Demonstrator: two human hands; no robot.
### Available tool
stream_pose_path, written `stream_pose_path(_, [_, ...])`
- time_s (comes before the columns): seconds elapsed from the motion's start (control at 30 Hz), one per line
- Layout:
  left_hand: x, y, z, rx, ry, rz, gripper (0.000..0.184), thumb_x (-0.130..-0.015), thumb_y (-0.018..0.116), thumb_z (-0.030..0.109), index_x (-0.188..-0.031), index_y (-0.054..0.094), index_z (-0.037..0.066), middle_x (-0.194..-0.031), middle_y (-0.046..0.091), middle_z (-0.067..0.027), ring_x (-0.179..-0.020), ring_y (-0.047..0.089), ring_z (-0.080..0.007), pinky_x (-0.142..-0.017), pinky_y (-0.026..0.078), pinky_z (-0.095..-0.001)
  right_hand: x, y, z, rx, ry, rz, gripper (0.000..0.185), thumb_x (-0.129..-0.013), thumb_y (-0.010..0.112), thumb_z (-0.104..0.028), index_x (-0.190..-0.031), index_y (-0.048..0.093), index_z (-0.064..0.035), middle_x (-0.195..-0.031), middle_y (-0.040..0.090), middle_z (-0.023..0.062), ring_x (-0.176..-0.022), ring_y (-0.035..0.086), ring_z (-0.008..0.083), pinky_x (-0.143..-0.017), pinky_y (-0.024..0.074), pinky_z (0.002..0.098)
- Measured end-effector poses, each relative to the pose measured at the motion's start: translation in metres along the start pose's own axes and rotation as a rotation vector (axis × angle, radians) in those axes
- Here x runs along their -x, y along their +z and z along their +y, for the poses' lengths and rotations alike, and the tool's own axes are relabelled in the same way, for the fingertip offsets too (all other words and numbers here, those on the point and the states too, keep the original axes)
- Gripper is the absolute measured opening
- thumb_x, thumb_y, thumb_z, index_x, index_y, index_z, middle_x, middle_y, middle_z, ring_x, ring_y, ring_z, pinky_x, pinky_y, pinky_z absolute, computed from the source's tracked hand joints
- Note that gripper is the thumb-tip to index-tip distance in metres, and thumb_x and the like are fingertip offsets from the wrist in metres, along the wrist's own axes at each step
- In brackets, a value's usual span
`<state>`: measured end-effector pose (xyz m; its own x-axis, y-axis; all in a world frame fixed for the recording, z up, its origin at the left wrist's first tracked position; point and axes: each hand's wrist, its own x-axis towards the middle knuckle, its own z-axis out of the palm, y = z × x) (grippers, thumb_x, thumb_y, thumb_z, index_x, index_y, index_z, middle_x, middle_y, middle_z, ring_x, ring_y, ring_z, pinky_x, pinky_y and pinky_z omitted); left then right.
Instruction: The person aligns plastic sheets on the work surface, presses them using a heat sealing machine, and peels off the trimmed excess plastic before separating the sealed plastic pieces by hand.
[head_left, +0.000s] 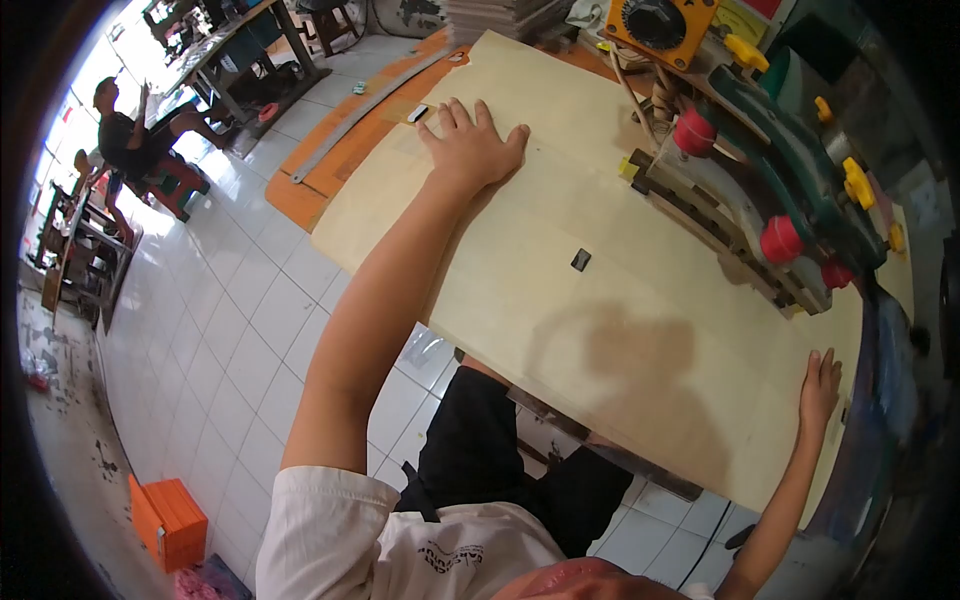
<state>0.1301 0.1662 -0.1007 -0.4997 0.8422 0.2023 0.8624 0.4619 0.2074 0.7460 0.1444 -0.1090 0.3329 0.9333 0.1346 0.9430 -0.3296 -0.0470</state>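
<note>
1. Head view: the left hand [475, 155] lies palm down with fingers spread, gripping nothing; the right hand [820, 392] is also open and flat.
2. Under both palms is a large, thin, pale-yellow sheet [500, 290]. Uneven pressure could skew or buckle it, since only flat palms steady it.
3. Between the hands, a small black rectangular piece [581, 260] rests on the sheet – a tug could make it slide.
4. Toward the body from the left hand, the sheet seems to jut past its support; leaning there could crease it.
5. Beyond and between the hands, a dark-green machine frame with red knobs [775, 150] stands close – its parts could snag or scuff the sheet.
6. Left of the left hand, a long grey metal strip [370, 120] could be nudged by a shifting edge.
</note>
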Motion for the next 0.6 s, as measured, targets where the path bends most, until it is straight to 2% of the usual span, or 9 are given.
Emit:
stream_pose_path(0.2, [-0.001,-0.003,0.001,-0.041,-0.013,-0.014,0.086,-0.091,0.033,0.067,-0.150,0.029,0.005,-0.155,0.021,-0.0267,-0.146,0.014,-0.0396,-0.112,0.007,-0.0645,0.005,-0.007,-0.007,-0.020,0.003,-0.014,0.084,-0.093,0.023,-0.072,-0.154,0.024,-0.0148,-0.159,0.016,0.0198,-0.148,0.011,0.0338,-0.117,0.0061,0.0546])
stream_pose_path(0.27, [0.000,-0.008,0.002,0.011,-0.028,-0.080,0.087,-0.090,0.031,0.065,-0.152,0.024,0.004,-0.158,0.014,-0.0261,-0.148,0.005,-0.0372,-0.113,-0.001,-0.0623,0.006,-0.008,-0.010,-0.007,0.012,-0.021,0.084,-0.093,0.021,-0.072,-0.154,0.023,-0.0139,-0.159,0.015,0.0198,-0.148,0.011,0.0332,-0.117,0.0059,0.0546])
stream_pose_path(0.3, [0.000,-0.007,0.002,0.010,-0.018,-0.085,0.087,-0.090,0.031,0.065,-0.152,0.024,0.004,-0.158,0.014,-0.0261,-0.148,0.005,-0.0372,-0.113,-0.001,-0.0623,0.006,-0.007,-0.010,-0.024,0.005,-0.009,0.084,-0.093,0.022,-0.071,-0.154,0.023,-0.0130,-0.159,0.016,0.0200,-0.148,0.011,0.0331,-0.117,0.0060,0.0546])
stream_pose_path(0.37, [-0.001,-0.003,0.001,-0.073,-0.019,-0.027,0.086,-0.091,0.032,0.068,-0.151,0.027,0.006,-0.155,0.020,-0.0263,-0.147,0.013,-0.0383,-0.113,0.008,-0.0627,0.007,-0.008,-0.010,-0.042,-0.012,-0.010,0.083,-0.094,0.025,-0.069,-0.153,0.024,-0.0110,-0.158,0.017,0.0202,-0.148,0.011,0.0332,-0.117,0.0063,0.0539])
stream_pose_path(0.4, [-0.003,0.001,-0.002,-0.068,-0.027,-0.027,0.083,-0.091,0.032,0.067,-0.151,0.028,0.008,-0.156,0.021,-0.0257,-0.147,0.013,-0.0385,-0.113,0.007,-0.0642,0.006,-0.008,-0.009,-0.044,-0.012,-0.024,0.083,-0.094,0.027,-0.068,-0.153,0.024,-0.0101,-0.158,0.019,0.0203,-0.148,0.011,0.0333,-0.117,0.0067,0.0532])
stream_pose_path(0.43, [-0.004,-0.004,-0.004,-0.047,-0.028,-0.051,0.083,-0.090,0.032,0.065,-0.151,0.029,0.009,-0.155,0.021,-0.0264,-0.147,0.012,-0.0388,-0.112,0.001,-0.0654,0.003,-0.003,-0.006,-0.079,-0.057,-0.004,0.081,-0.095,0.031,-0.065,-0.152,0.026,-0.0087,-0.156,0.023,0.0211,-0.147,0.015,0.0340,-0.117,0.0091,0.0526])
stream_pose_path(0.47, [0.001,-0.019,0.002,-0.109,-0.016,-0.121,0.079,-0.091,0.034,0.066,-0.150,0.033,0.013,-0.155,0.023,-0.0260,-0.146,0.015,-0.0407,-0.111,0.005,-0.0673,-0.001,0.003,-0.004,-0.058,-0.095,0.030,0.077,-0.096,0.034,-0.061,-0.150,0.030,-0.0061,-0.154,0.028,0.0222,-0.145,0.019,0.0361,-0.116,0.0127,0.0526])
stream_pose_path(0.5, [-0.006,-0.002,-0.005,-0.088,-0.051,-0.070,0.079,-0.091,0.034,0.068,-0.150,0.034,0.016,-0.155,0.023,-0.0253,-0.145,0.015,-0.0417,-0.110,0.007,-0.0689,-0.006,0.010,-0.002,-0.036,-0.132,0.065,0.074,-0.096,0.038,-0.057,-0.148,0.033,-0.0034,-0.152,0.033,0.0233,-0.143,0.024,0.0381,-0.116,0.0163,0.0525])
stream_pose_path(0.6, [-0.038,0.014,-0.016,-0.118,0.012,-0.113,0.084,-0.090,0.031,0.072,-0.150,0.032,0.013,-0.156,0.022,-0.0249,-0.145,0.016,-0.0415,-0.110,0.009,-0.0682,-0.019,0.021,-0.001,-0.006,-0.139,0.126,0.068,-0.097,0.039,-0.050,-0.143,0.040,0.0001,-0.147,0.036,0.0278,-0.140,0.029,0.0414,-0.115,0.0207,0.0517])
